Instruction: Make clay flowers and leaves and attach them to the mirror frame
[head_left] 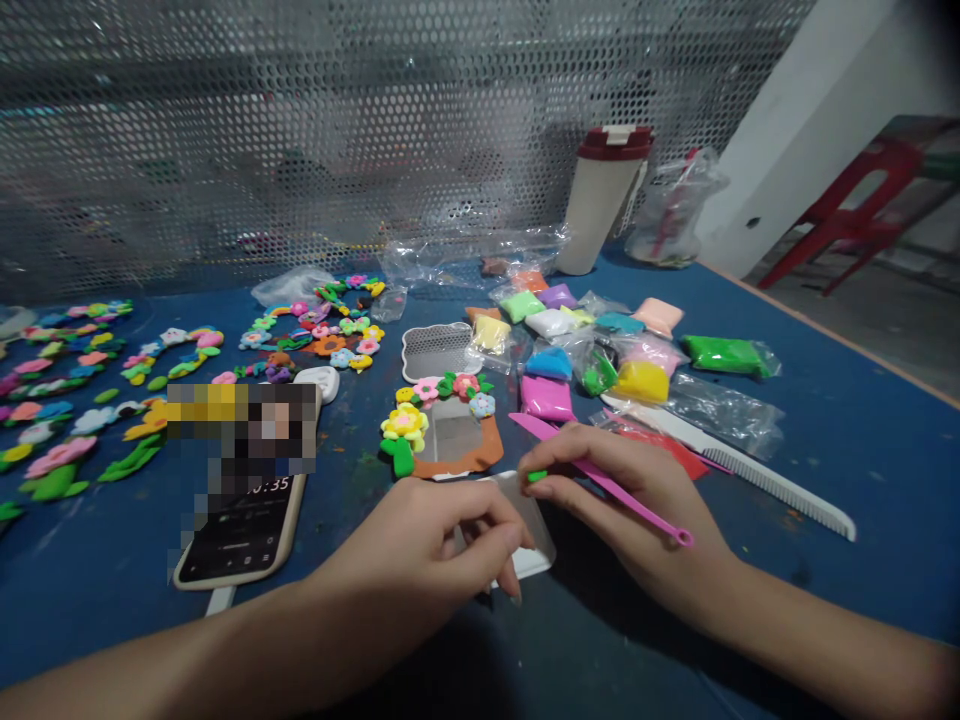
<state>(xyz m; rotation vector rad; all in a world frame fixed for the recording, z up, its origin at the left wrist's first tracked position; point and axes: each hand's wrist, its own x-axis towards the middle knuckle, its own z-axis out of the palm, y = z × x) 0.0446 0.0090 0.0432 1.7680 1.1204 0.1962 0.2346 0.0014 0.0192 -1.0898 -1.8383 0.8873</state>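
Between thumb and forefinger, my right hand pinches a small bit of green clay. A pink plastic clay knife is held in the same hand, its blade pointing up and left. My left hand is over a small white board, its fingers curled and thumb against them; what they hold, if anything, is hidden. Just beyond the hands lies a mirror frame with an orange-brown clay rim. Yellow, pink, red and blue clay flowers and green leaves sit along its left and top.
Several bagged clay packs lie at the back right, near a white comb. A phone rests at left beside several flower-decorated frames. An undecorated mirror, a tumbler and perforated metal panel stand behind.
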